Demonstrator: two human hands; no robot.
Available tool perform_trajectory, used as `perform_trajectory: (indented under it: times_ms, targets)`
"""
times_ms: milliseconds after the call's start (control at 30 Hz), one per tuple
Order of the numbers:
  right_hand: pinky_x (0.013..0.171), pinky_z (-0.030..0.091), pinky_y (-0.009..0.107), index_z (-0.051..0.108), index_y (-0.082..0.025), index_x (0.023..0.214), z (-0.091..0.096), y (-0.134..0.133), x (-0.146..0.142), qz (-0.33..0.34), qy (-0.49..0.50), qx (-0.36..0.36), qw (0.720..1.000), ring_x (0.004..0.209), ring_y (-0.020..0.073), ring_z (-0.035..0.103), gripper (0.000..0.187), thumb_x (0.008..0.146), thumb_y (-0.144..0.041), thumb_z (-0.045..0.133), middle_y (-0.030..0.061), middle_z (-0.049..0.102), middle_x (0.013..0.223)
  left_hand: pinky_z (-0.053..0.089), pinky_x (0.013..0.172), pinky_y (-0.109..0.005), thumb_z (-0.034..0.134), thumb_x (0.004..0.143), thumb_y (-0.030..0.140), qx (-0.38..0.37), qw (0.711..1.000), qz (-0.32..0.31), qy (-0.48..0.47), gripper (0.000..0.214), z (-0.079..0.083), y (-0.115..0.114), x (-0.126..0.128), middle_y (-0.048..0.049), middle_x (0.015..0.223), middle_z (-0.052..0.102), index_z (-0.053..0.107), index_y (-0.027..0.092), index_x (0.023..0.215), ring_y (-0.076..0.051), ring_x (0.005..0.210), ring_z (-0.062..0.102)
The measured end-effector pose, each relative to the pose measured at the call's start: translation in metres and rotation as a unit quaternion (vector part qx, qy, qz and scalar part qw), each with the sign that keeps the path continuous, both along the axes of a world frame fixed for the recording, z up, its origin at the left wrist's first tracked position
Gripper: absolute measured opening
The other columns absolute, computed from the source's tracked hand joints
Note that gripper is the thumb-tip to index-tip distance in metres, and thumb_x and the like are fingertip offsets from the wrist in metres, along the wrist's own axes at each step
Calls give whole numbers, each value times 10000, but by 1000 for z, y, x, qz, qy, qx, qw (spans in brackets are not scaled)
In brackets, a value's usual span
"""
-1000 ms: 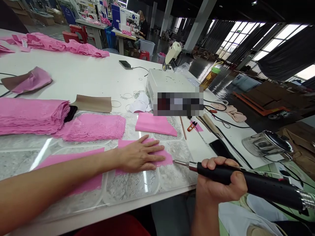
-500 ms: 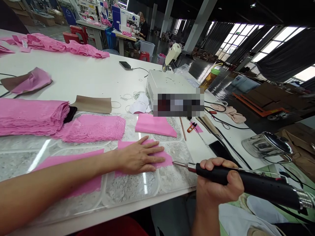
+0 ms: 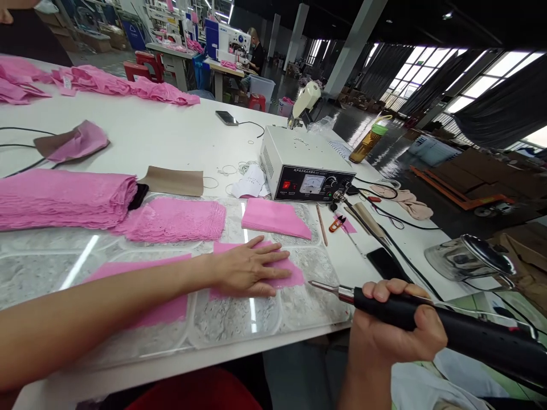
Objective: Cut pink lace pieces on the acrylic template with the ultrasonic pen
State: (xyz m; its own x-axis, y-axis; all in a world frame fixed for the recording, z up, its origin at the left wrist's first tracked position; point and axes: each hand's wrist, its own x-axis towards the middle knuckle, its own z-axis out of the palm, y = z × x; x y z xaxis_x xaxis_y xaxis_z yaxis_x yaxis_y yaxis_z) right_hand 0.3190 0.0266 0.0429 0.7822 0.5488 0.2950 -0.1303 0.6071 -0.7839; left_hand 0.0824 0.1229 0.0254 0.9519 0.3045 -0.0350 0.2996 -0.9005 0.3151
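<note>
My left hand (image 3: 250,269) lies flat with fingers spread on a small pink fabric piece (image 3: 294,276), pressing it against the clear, marble-patterned mat (image 3: 235,319). The fabric's right end tapers beyond my fingertips. In my right hand (image 3: 399,319) is a black-handled handheld ultrasonic cutter (image 3: 465,333), fingers wrapped round its grip. Its pointed metal tip aims left, just off the fabric's right corner and apart from it. Beneath my left forearm lies a larger pink fabric piece (image 3: 166,310), partly hidden. Behind my hand rests a neat stack of cut pink pieces (image 3: 276,218).
Pink lace-edged stacks (image 3: 64,199) lie at left. A control box (image 3: 307,154) with a dial stands behind, cables running right. Orange thread snips (image 3: 337,223), a dark phone (image 3: 387,265) and a lidded glass jug (image 3: 465,259) are at right. A person (image 3: 256,54) sits by a far sewing machine.
The cutter's tip has backed off slightly to the right from the fabric's corner, which it was touching or nearly touching. My left hand stays flat on the fabric. The whole view has shifted a little.
</note>
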Motion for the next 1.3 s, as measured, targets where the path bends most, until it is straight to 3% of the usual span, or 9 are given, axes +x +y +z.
perform_trajectory:
  times_ms: [167,300,433,567,867,1300]
  targets:
    - [373,387,238,527,-185,670,2,-6,-7,25,-12,3,1000,411,80,440,208,558,-356,488,-47,484,598,80,1197,-504,413,989,485,7,1000,7,-16,535,19,-4,-11,-70,1588,220,358,277,1479,-273,1485,118]
    - [360,382,244,539,-189,666,2,-7,-22,53,-12,13,998,401,82,437,225,530,-358,478,-46,487,587,192,1190,-460,389,1017,341,32,998,34,-52,413,28,-16,-44,-81,1559,302,487,208,1396,-245,1467,216]
    - [369,394,250,560,-188,686,1,-5,-45,107,-8,8,994,412,86,449,221,548,-349,496,-40,519,600,273,1165,-461,374,1002,206,28,993,87,-72,369,26,-35,-87,-91,1494,424,564,182,1318,-239,1434,306]
    - [378,392,247,568,-187,700,1,-2,-72,162,-1,8,987,423,82,454,210,570,-344,515,-40,527,621,243,1183,-467,410,928,78,16,990,123,-60,458,17,-52,-111,-69,1478,450,542,213,1345,-231,1434,306]
    - [426,418,246,582,-186,766,-2,2,-121,274,-22,18,961,467,87,481,181,651,-315,529,-35,524,657,175,1207,-453,445,855,4,5,991,135,-16,560,1,-55,-116,-35,1504,410,541,239,1353,-224,1447,274]
    - [448,428,254,592,-197,796,-8,4,-135,309,-32,18,950,486,94,501,177,678,-320,543,-29,534,684,199,1195,-474,503,827,13,16,991,124,-44,562,-5,-56,-118,-39,1496,420,567,251,1332,-258,1437,288]
